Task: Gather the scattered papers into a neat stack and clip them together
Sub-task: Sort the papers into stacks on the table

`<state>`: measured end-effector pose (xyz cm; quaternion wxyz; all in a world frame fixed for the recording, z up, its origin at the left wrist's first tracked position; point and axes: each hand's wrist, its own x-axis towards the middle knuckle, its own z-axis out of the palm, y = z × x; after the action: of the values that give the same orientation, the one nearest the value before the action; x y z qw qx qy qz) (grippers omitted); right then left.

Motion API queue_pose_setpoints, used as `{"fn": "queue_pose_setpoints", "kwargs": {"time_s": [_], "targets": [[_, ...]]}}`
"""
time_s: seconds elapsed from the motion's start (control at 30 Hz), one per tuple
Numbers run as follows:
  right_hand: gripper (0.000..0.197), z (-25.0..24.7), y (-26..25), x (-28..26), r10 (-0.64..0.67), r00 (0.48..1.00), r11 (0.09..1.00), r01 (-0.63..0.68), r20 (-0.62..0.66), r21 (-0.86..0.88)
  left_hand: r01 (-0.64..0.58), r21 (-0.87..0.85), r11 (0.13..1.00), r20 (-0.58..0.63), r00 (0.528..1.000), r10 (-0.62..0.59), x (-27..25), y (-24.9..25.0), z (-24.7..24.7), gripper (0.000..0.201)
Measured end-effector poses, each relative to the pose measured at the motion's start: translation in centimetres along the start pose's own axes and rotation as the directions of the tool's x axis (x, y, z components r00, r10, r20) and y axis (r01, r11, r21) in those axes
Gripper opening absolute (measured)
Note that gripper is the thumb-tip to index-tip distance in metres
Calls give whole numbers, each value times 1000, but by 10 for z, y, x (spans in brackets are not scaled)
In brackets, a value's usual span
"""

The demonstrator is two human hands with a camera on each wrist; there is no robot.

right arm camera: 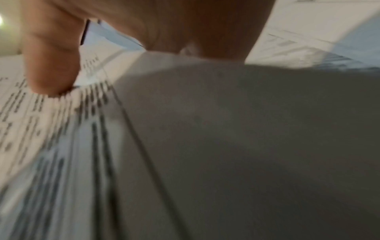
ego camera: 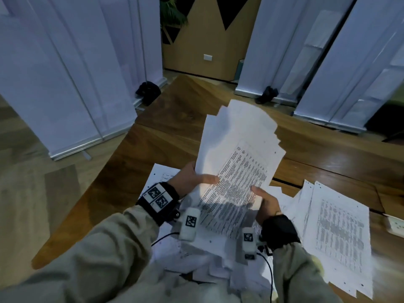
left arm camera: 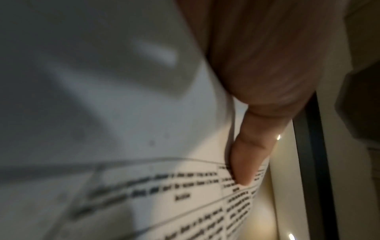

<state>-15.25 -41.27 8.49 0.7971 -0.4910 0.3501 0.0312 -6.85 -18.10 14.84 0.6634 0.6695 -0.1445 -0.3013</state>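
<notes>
A loose bundle of printed sheets (ego camera: 238,158) is lifted off the wooden table (ego camera: 166,136), its far edges fanned out unevenly. My left hand (ego camera: 194,179) grips its left edge, thumb lying on the top page; the left wrist view shows that thumb (left arm camera: 248,155) pressed on the printed sheet (left arm camera: 164,194). My right hand (ego camera: 265,201) holds the near right edge, thumb on top; the right wrist view shows this thumb (right arm camera: 51,65) on the bundle (right arm camera: 205,129). More printed papers (ego camera: 334,230) lie spread on the table at the right, and others (ego camera: 166,173) lie under my left wrist. No clip is visible.
A white object (ego camera: 396,224) sits at the table's right edge. White roll-up banners (ego camera: 65,73) stand on the floor left and right beyond the table. Cables (ego camera: 270,272) run from the wrist cameras across the near papers.
</notes>
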Motion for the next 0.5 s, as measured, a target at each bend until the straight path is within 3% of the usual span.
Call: {"fn": "queue_pose_setpoints", "kwargs": {"time_s": [0.1, 0.17, 0.3, 0.43, 0.5], "targets": [[122, 2, -26, -21, -80, 995, 992, 73, 66, 106, -12, -70, 997, 58, 998, 16, 12, 23, 11, 41], [136, -5, -36, -28, -111, 988, 983, 92, 110, 160, 2, -85, 996, 107, 994, 8, 19, 31, 22, 45], [134, -37, -48, -50, -128, 987, 984, 114, 96, 136, -4, -78, 997, 164, 986, 17, 27, 46, 51, 54], [89, -67, -47, -71, -137, 990, 988, 135, -22, -71, 80, -62, 995, 2, 997, -80, 38, 23, 67, 59], [67, -79, -35, -67, -154, 985, 971, 137, -77, -195, 204, -33, 978, -108, 973, -206, 41, -5, 76, 40]]}}
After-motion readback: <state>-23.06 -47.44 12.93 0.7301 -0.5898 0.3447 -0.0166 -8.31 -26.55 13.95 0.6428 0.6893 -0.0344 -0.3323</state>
